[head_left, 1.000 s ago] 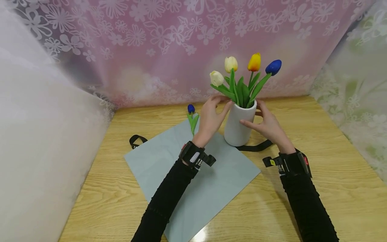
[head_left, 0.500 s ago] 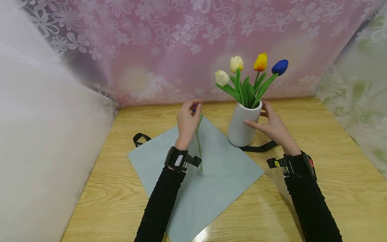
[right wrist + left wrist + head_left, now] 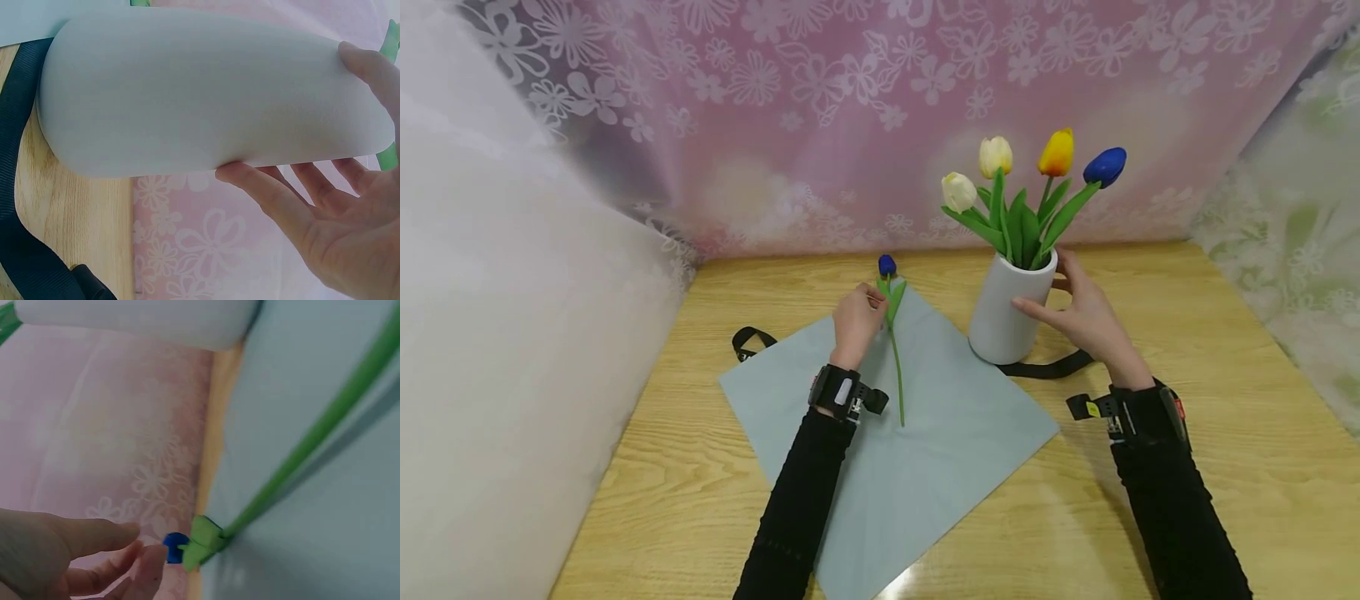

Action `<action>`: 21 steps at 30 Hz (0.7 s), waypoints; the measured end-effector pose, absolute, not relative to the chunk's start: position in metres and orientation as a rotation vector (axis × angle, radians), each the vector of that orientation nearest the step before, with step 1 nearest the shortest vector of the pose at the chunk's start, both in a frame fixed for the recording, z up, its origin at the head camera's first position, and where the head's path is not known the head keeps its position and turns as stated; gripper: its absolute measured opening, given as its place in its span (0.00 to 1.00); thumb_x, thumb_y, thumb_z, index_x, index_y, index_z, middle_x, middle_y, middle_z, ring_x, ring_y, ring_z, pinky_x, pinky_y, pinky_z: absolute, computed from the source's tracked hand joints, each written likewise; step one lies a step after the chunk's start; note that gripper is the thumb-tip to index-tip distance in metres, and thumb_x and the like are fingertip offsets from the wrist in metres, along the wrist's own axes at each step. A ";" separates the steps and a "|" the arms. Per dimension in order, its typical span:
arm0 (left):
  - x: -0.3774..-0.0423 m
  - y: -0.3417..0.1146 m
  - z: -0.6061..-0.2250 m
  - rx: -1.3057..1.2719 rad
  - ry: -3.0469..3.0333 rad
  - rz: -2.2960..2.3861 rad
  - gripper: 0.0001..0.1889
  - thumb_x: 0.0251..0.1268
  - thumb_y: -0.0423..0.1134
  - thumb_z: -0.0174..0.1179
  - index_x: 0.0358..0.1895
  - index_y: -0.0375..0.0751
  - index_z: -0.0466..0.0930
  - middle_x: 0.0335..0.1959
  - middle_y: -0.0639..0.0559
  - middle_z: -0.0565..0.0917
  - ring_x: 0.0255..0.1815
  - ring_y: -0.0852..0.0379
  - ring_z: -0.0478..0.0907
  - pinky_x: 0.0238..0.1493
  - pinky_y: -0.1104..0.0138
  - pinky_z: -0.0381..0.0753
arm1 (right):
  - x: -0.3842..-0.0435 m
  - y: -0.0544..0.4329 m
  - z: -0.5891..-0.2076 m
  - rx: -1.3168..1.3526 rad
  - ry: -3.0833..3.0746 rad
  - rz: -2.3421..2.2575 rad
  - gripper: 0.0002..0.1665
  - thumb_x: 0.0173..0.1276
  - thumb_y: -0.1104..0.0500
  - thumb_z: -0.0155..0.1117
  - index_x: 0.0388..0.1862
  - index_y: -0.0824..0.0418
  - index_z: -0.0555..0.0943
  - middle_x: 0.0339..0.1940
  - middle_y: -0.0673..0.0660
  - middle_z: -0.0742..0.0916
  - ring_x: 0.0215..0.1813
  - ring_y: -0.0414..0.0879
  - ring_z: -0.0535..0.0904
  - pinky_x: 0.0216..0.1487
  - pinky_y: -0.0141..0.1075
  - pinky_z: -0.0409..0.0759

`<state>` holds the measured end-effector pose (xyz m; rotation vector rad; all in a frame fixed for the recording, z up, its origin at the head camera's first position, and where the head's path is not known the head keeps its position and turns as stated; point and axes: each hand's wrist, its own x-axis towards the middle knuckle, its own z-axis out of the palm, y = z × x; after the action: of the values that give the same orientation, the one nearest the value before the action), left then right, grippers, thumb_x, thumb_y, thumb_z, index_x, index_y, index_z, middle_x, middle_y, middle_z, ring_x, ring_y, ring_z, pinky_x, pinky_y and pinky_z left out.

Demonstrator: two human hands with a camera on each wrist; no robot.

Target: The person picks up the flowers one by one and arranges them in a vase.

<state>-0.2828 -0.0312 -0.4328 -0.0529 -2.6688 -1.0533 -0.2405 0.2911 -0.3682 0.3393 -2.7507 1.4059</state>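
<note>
On a pale blue-grey sheet [image 3: 940,467], a blue tulip [image 3: 898,371] lies with its flower toward the back edge. My left hand [image 3: 856,318] is beside its leaves, fingers bent; in the left wrist view a gap shows between thumb and fingers [image 3: 103,536], and nothing is visibly held. A white vase [image 3: 1009,308] stands at the sheet's right edge, with two cream tulips [image 3: 996,156], one yellow-orange tulip [image 3: 1056,152] and one blue tulip [image 3: 1105,167] in it. My right hand [image 3: 1093,321] holds the vase, thumb in front and fingers behind.
A black strap [image 3: 1051,367] runs by the vase's base, and a black loop [image 3: 749,340] sticks out past the sheet's left edge. The wood-grain table [image 3: 647,483] ends at a pink flowered curtain [image 3: 820,150]. White cloth [image 3: 512,317] hangs on the left.
My left hand has left the vase's rim, passed in front of the blue tulip's flower and dropped to its leaves. The right hand stays at the vase.
</note>
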 end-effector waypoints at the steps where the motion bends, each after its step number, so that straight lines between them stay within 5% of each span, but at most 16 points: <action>1: -0.284 -0.032 -0.436 -0.047 -2.696 -1.030 0.06 0.69 0.36 0.64 0.40 0.36 0.85 0.32 0.45 0.89 0.29 0.52 0.84 0.35 0.61 0.81 | -0.240 0.291 -0.368 0.338 -2.751 1.409 0.57 0.68 0.46 0.72 0.84 0.46 0.47 0.78 0.66 0.64 0.75 0.70 0.62 0.63 0.74 0.67; 6: -0.283 -0.031 -0.444 -0.040 -2.841 -0.979 0.09 0.69 0.36 0.65 0.33 0.33 0.89 0.24 0.45 0.88 0.24 0.52 0.84 0.31 0.62 0.83 | -0.238 0.292 -0.369 0.355 -2.739 1.419 0.57 0.68 0.47 0.72 0.84 0.46 0.47 0.78 0.66 0.64 0.75 0.70 0.62 0.63 0.73 0.67; 12: -0.278 -0.028 -0.451 -0.094 -2.908 -1.011 0.14 0.68 0.38 0.68 0.24 0.34 0.90 0.15 0.46 0.85 0.17 0.55 0.83 0.20 0.72 0.71 | -0.235 0.292 -0.369 0.348 -2.745 1.418 0.57 0.68 0.48 0.72 0.84 0.45 0.46 0.78 0.66 0.64 0.75 0.70 0.62 0.63 0.74 0.67; 21: -0.279 -0.029 -0.451 -0.084 -2.907 -0.999 0.08 0.66 0.34 0.68 0.32 0.32 0.91 0.18 0.44 0.87 0.21 0.53 0.86 0.31 0.63 0.84 | -0.239 0.291 -0.369 0.343 -2.753 1.410 0.56 0.68 0.47 0.72 0.84 0.48 0.47 0.78 0.66 0.63 0.75 0.71 0.61 0.63 0.74 0.67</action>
<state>-0.2791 -0.0290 -0.4508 -0.0837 -2.9071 -0.9989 -0.2389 0.2913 -0.3692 0.3428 -2.7527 1.4095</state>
